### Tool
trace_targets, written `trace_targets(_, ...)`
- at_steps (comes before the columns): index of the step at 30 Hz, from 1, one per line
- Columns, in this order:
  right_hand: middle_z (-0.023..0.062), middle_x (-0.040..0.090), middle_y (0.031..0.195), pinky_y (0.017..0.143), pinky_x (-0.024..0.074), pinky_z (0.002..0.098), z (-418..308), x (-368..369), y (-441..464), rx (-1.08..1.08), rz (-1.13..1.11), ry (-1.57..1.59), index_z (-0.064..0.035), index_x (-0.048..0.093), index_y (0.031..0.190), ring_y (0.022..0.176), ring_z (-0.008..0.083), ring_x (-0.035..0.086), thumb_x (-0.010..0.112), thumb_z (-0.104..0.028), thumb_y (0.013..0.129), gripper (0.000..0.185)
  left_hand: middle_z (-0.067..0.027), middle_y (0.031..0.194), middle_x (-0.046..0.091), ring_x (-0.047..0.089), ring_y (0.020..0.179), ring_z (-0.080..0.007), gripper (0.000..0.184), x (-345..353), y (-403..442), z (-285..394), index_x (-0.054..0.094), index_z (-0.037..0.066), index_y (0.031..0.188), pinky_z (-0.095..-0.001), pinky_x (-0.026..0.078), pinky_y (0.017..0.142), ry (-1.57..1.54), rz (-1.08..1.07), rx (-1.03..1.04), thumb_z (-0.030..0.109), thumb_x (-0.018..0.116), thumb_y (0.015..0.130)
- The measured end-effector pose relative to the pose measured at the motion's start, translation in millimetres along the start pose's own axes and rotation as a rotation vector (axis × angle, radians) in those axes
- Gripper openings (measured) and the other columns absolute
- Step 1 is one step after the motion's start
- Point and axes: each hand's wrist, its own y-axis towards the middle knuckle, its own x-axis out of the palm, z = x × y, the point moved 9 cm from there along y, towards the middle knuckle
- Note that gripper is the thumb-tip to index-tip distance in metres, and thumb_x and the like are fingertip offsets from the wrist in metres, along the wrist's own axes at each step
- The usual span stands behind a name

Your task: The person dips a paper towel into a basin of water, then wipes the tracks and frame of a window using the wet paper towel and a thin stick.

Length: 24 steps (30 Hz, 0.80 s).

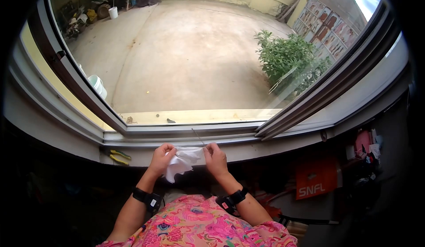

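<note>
A crumpled white cloth (pixel 182 160) is stretched between my two hands in front of the window sill. My left hand (pixel 162 159) is closed, pinching the cloth's left end between thumb and fingers. Its right end is gripped by my right hand (pixel 215 159), whose fingers are also closed. A thin dark rod (pixel 197 136) slants up and left from beside my right fingertips toward the window track; whether those fingers hold it too, I cannot tell. Part of the cloth hangs loose below my left hand.
Yellow-handled pliers (pixel 118 157) lie on the sill (pixel 146 155) to the left. The sliding window frame (pixel 186 131) runs ahead of my hands. At lower right is an orange bag marked SNFL (pixel 316 178). Outside stand a green bush (pixel 287 57) and white buckets (pixel 96 85).
</note>
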Motion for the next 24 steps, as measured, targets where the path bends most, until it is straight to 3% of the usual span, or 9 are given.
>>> trace_targets(2, 0.0133, 0.057, 0.065, 0.055, 0.0438, 0.0355, 18.2, -7.6, 1.9, 0.105, 0.074, 0.049, -0.0031, 0.053, 0.081, 0.061, 0.0287, 0.057, 0.056, -0.017, 0.081, 0.014, -0.0014, 0.077, 0.056, 0.049, 0.072, -0.0060, 0.012, 19.1, 5.8, 3.9, 0.054, 0.000, 0.086, -0.0202, 0.041, 0.064, 0.084, -0.102, 0.037, 0.012, 0.055, 0.083)
trace_targets(3, 0.0092, 0.057, 0.063, 0.055, 0.0429, 0.0301, 25.0, -7.6, 2.3, 0.122, 0.066, 0.089, -0.0017, 0.053, 0.082, 0.058, 0.0200, 0.056, 0.056, -0.016, 0.081, 0.015, -0.0016, 0.078, 0.056, 0.049, 0.072, -0.0064, 0.013, 22.1, 10.5, 4.1, 0.053, 0.000, 0.086, -0.0208, 0.041, 0.065, 0.124, -0.086, 0.054, 0.013, 0.054, 0.084)
trace_targets(7, 0.0115, 0.059, 0.068, 0.058, 0.0442, 0.0350, 38.5, -24.7, -5.8, 0.200, 0.036, 0.026, -0.0039, 0.052, 0.087, 0.065, 0.0279, 0.059, 0.054, -0.019, 0.083, 0.016, 0.0005, 0.076, 0.053, 0.047, 0.068, -0.0042, 0.013, 50.6, 25.6, 7.5, 0.048, 0.002, 0.090, -0.0184, 0.039, 0.060, 0.072, -0.184, 0.005, 0.015, 0.050, 0.088)
trace_targets(9, 0.0070, 0.057, 0.066, 0.058, 0.0423, 0.0272, 58.4, -38.4, -17.1, 0.264, 0.063, 0.009, -0.0020, 0.051, 0.090, 0.061, 0.0154, 0.055, 0.051, -0.015, 0.084, 0.014, 0.0002, 0.077, 0.053, 0.047, 0.069, -0.0043, 0.013, 68.9, 33.3, 2.6, 0.048, 0.002, 0.090, -0.0182, 0.039, 0.060, 0.049, -0.235, -0.016, 0.015, 0.050, 0.088)
trace_targets(18, 0.0033, 0.055, 0.065, 0.057, 0.0412, 0.0232, 131.8, -132.7, -72.1, 0.365, 0.233, 0.072, -0.0004, 0.051, 0.090, 0.060, 0.0095, 0.052, 0.047, -0.007, 0.084, 0.010, -0.0005, 0.080, 0.054, 0.047, 0.076, -0.0068, 0.014, 188.7, 55.5, 30.9, 0.052, 0.002, 0.088, -0.0202, 0.040, 0.068, 0.128, -0.459, 0.064, 0.015, 0.052, 0.086)
trace_targets(20, 0.0036, 0.055, 0.065, 0.058, 0.0417, 0.0234, 127.1, -155.5, -75.2, 0.372, 0.294, 0.041, -0.0008, 0.051, 0.091, 0.061, 0.0100, 0.052, 0.047, -0.006, 0.084, 0.010, -0.0016, 0.080, 0.056, 0.049, 0.075, -0.0082, 0.014, 212.1, 70.1, 19.5, 0.053, 0.001, 0.087, -0.0218, 0.041, 0.068, 0.092, -0.482, 0.081, 0.015, 0.053, 0.085)
trace_targets(22, 0.0095, 0.059, 0.071, 0.060, 0.0452, 0.0312, 123.3, -174.7, -78.0, 0.390, 0.339, -0.111, -0.0048, 0.053, 0.094, 0.065, 0.0223, 0.058, 0.049, -0.010, 0.083, 0.013, -0.0058, 0.081, 0.059, 0.054, 0.075, -0.0113, 0.016, 211.6, 90.8, 0.1, 0.054, 0.000, 0.088, -0.0243, 0.043, 0.068, 0.267, -0.279, 0.124, 0.015, 0.054, 0.084)
trace_targets(23, 0.0095, 0.059, 0.071, 0.060, 0.0452, 0.0312, 125.0, -177.3, -77.5, 0.393, 0.341, -0.114, -0.0048, 0.053, 0.094, 0.065, 0.0223, 0.058, 0.049, -0.010, 0.083, 0.013, -0.0112, 0.085, 0.061, 0.059, 0.080, -0.0193, 0.019, 204.8, 97.7, -9.5, 0.053, 0.001, 0.092, -0.0292, 0.045, 0.071, 0.425, -0.179, 0.105, 0.015, 0.057, 0.081)
trace_targets(24, 0.0098, 0.059, 0.074, 0.061, 0.0455, 0.0324, 119.3, -177.6, -73.6, 0.335, 0.320, -0.227, -0.0069, 0.054, 0.094, 0.067, 0.0247, 0.058, 0.050, -0.010, 0.082, 0.013, -0.0112, 0.085, 0.061, 0.059, 0.080, -0.0193, 0.019, 202.4, 97.5, -19.1, 0.053, 0.001, 0.092, -0.0292, 0.045, 0.071, 0.422, -0.181, 0.102, 0.015, 0.057, 0.081)
